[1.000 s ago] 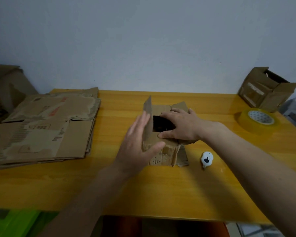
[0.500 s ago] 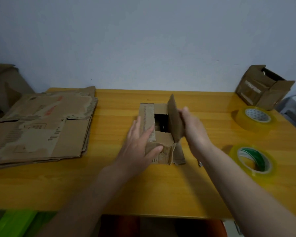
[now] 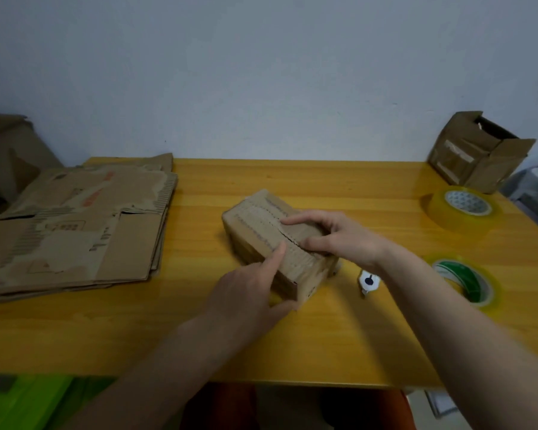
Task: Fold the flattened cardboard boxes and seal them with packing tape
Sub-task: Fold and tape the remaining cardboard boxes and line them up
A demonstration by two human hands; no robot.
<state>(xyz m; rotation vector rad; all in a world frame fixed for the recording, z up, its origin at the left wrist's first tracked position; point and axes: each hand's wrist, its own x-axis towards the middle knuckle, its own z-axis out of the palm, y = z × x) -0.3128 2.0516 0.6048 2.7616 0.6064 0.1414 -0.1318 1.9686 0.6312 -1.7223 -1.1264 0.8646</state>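
A small cardboard box (image 3: 255, 218) lies at the middle of the yellow table (image 3: 323, 342), turned at an angle, its top flaps folded down and meeting in a jagged seam. My left hand (image 3: 246, 293) holds the box's near end, with the index finger lying on the top flap and the thumb against the near corner. My right hand (image 3: 342, 237) rests on the top at the right, its fingers and thumb pressing the flaps flat. Two tape rolls lie to the right: a clear yellowish one (image 3: 460, 209) and a green-cored one (image 3: 466, 283).
A stack of flattened cardboard boxes (image 3: 75, 231) covers the table's left part. A small white cutter (image 3: 368, 280) lies just right of the box. An assembled box (image 3: 475, 156) stands open at the back right corner. More cardboard (image 3: 7, 156) leans at the far left.
The upright flaps have been folded down and the box's dark opening is now covered. The box has turned at an angle. My right hand moved from the raised right flap onto the top.
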